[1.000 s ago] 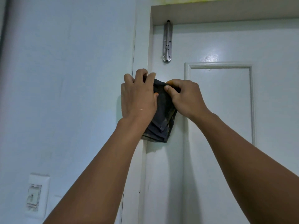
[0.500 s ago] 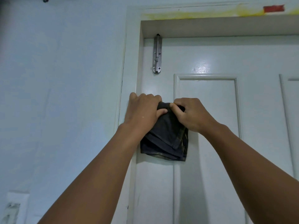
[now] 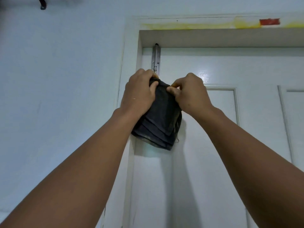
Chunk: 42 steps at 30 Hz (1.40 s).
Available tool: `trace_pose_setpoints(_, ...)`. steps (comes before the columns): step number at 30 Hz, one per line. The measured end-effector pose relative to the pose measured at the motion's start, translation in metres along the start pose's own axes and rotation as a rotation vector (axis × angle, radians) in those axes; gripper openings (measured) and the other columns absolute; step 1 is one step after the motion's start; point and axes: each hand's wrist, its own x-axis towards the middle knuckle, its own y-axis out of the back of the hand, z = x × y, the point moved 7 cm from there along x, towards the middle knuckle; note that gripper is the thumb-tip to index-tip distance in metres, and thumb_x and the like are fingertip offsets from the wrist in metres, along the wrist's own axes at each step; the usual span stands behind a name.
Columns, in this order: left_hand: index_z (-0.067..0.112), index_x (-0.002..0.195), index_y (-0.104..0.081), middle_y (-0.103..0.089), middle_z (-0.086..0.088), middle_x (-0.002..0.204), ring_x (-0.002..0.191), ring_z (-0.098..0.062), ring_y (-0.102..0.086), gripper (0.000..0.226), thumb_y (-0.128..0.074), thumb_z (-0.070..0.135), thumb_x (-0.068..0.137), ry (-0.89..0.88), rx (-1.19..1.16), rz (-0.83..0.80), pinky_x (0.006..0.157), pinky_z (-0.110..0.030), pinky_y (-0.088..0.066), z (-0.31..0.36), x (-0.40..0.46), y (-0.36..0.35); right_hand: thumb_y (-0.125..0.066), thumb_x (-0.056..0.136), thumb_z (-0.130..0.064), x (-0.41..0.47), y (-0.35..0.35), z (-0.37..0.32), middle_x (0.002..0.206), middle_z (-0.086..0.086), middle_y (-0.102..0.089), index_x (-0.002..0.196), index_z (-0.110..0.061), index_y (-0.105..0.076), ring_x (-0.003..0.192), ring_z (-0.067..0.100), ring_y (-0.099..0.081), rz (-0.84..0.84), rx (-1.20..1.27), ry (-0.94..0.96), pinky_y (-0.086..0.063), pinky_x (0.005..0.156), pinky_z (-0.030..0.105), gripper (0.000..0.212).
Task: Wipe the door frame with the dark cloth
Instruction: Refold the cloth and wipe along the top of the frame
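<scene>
- Reaching up from the bottom corners, two bare forearms angle inward and meet in front of the door, wrists bent back a little.
- The left hand (image 3: pixel 139 94) shows its back, fingers curled over the top left of the dark cloth (image 3: pixel 160 124), thumb pressed onto the fabric: a closed grip on the cloth.
- The right hand (image 3: pixel 190 94) sits just beside it, knuckles up, thumb and forefinger pinching the cloth's top edge, the other fingers folded in; it too is closed on the cloth.
- The cloth is folded in several layers and hangs down from between the two hands, long axis roughly vertical, its stacked folded edges slanting toward the lower right below the right wrist.
- Behind the left hand runs the upright of the white door frame (image 3: pixel 131 51); the cloth hangs in front of its inner edge and the door (image 3: pixel 213 153). Whether it touches the frame cannot be told.
- Just above the left hand's knuckles, a metal slide bolt (image 3: pixel 156 58) stands vertical on the door.
- Farther up, the frame's top piece carries a yellow stain (image 3: pixel 189 26) and a red patch (image 3: pixel 269 22), above and right of the right hand.
</scene>
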Motion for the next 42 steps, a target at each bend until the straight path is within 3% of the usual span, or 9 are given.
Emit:
trace_pose_setpoints(6, 0.016, 0.097, -0.049, -0.062, 0.002, 0.092, 0.077, -0.018, -0.057, 0.029, -0.073, 0.026, 0.087, 0.025, -0.111, 0.130, 0.069, -0.030, -0.044, -0.013, 0.042, 0.020, -0.081, 0.085, -0.030, 0.036, 0.011, 0.003, 0.075, -0.006, -0.055, 0.089, -0.019, -0.074, 0.064, 0.005, -0.051, -0.054, 0.177, -0.040, -0.035, 0.043, 0.006, 0.014)
trace_pose_setpoints(9, 0.018, 0.088, -0.044, -0.058, 0.000, 0.085, 0.070, -0.019, -0.051, 0.031, -0.074, 0.026, 0.086, 0.010, -0.124, 0.208, 0.065, -0.032, -0.042, -0.014, 0.063, 0.024, -0.079, 0.088, -0.030, 0.059, 0.022, -0.002, 0.086, 0.001, -0.064, 0.093, -0.022, -0.077, 0.073, 0.019, -0.063, 0.074, 0.151, -0.074, -0.054, 0.065, 0.026, 0.010)
trace_pose_setpoints(11, 0.019, 0.082, -0.046, -0.059, -0.003, 0.084, 0.071, -0.020, -0.051, 0.030, -0.075, 0.025, 0.084, 0.012, -0.143, 0.258, 0.067, -0.037, -0.045, -0.014, 0.076, 0.024, -0.076, 0.089, -0.029, 0.072, 0.029, -0.007, 0.088, 0.003, -0.067, 0.094, -0.024, -0.078, 0.082, 0.025, -0.066, 0.157, 0.126, -0.096, -0.051, 0.073, 0.031, 0.008)
trace_pose_setpoints(15, 0.017, 0.082, -0.046, -0.059, -0.003, 0.084, 0.073, -0.023, -0.054, 0.028, -0.074, 0.023, 0.084, 0.045, -0.192, 0.342, 0.069, -0.038, -0.046, -0.019, 0.098, 0.026, -0.073, 0.089, -0.027, 0.096, 0.033, -0.015, 0.081, 0.005, -0.068, 0.091, -0.021, -0.078, 0.080, 0.027, -0.065, 0.247, 0.147, -0.095, -0.049, 0.072, 0.030, 0.008)
trace_pose_setpoints(23, 0.017, 0.085, -0.048, -0.058, 0.002, 0.087, 0.079, -0.020, -0.053, 0.027, -0.073, 0.027, 0.086, 0.094, -0.169, 0.366, 0.072, -0.033, -0.044, -0.041, 0.153, 0.033, -0.067, 0.093, -0.025, 0.149, 0.037, -0.034, 0.112, 0.008, -0.062, 0.095, -0.016, -0.077, 0.087, 0.026, -0.060, 0.318, 0.084, -0.016, -0.044, 0.074, 0.029, 0.013)
trace_pose_setpoints(29, 0.017, 0.086, -0.051, -0.058, 0.001, 0.091, 0.083, -0.015, -0.051, 0.024, -0.071, 0.030, 0.088, 0.085, -0.119, 0.435, 0.078, -0.032, -0.047, -0.059, 0.172, 0.036, -0.063, 0.093, -0.020, 0.175, 0.042, -0.057, 0.111, 0.011, -0.064, 0.102, -0.011, -0.072, 0.096, 0.033, -0.066, 0.363, -0.045, 0.097, -0.053, 0.080, 0.035, 0.016)
trace_pose_setpoints(33, 0.013, 0.092, -0.055, -0.041, 0.001, 0.105, 0.084, -0.010, -0.044, 0.023, -0.072, 0.027, 0.089, 0.046, -0.047, 0.480, 0.069, -0.012, -0.039, -0.056, 0.168, 0.032, -0.057, 0.093, -0.012, 0.177, 0.039, -0.060, 0.114, 0.011, -0.060, 0.107, -0.009, -0.067, 0.091, 0.034, -0.062, 0.413, -0.113, 0.125, -0.045, 0.070, 0.036, 0.017)
trace_pose_setpoints(38, 0.017, 0.081, -0.049, -0.053, 0.001, 0.086, 0.081, -0.017, -0.049, 0.019, -0.065, 0.024, 0.086, 0.025, 0.008, 0.423, 0.067, -0.022, -0.027, -0.054, 0.169, 0.033, -0.043, 0.099, -0.006, 0.157, 0.023, -0.101, 0.120, 0.012, -0.057, 0.113, -0.012, -0.061, 0.103, 0.035, -0.059, 0.430, -0.454, 0.364, -0.032, 0.067, 0.038, 0.024)
trace_pose_setpoints(42, 0.013, 0.087, -0.059, -0.060, -0.003, 0.089, 0.082, -0.019, -0.053, 0.017, -0.043, 0.019, 0.082, 0.053, -0.027, 0.363, 0.068, -0.025, -0.032, -0.054, 0.166, 0.029, -0.042, 0.100, -0.006, 0.153, -0.001, -0.113, 0.122, 0.012, -0.059, 0.120, -0.010, -0.060, 0.118, 0.033, -0.053, 0.302, -0.519, 0.331, -0.036, 0.082, 0.033, 0.027)
